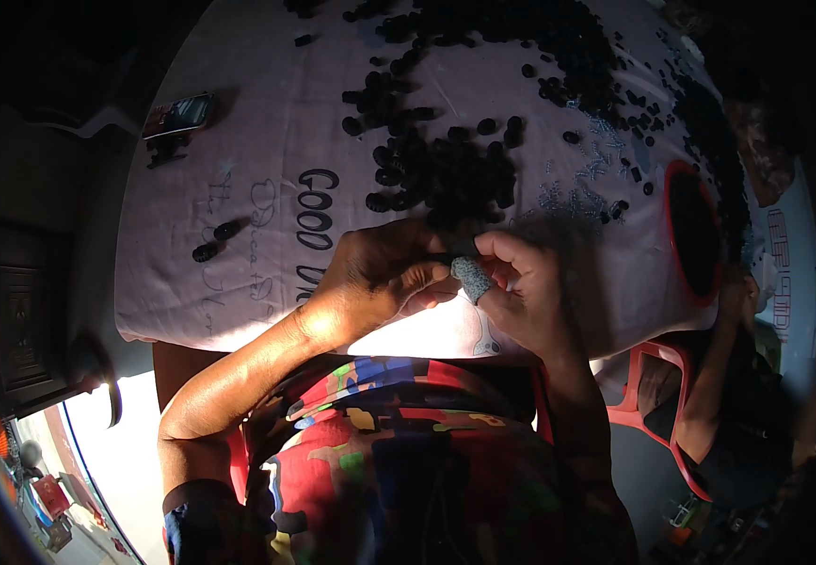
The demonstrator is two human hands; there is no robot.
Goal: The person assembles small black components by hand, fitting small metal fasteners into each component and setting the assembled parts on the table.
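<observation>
We sit at a broad desk (267, 113) covered in pale printed cloth, with another person (704, 400) beside its right side. Our left hand (361, 278) and right hand (530, 292) meet near the desk's close edge, fingers of both pinched around a small dark piece (464, 247), just short of a heap of black parts (446, 174). A red-rimmed container (669, 202) lies to the right, a phone (178, 116) far left. A grey textured cover (471, 280) wraps our right thumb. We judge this as close two-handed handling; any fine adjustment calls for steady fingertips and light pressure. We cannot tell the piece's exact shape.
</observation>
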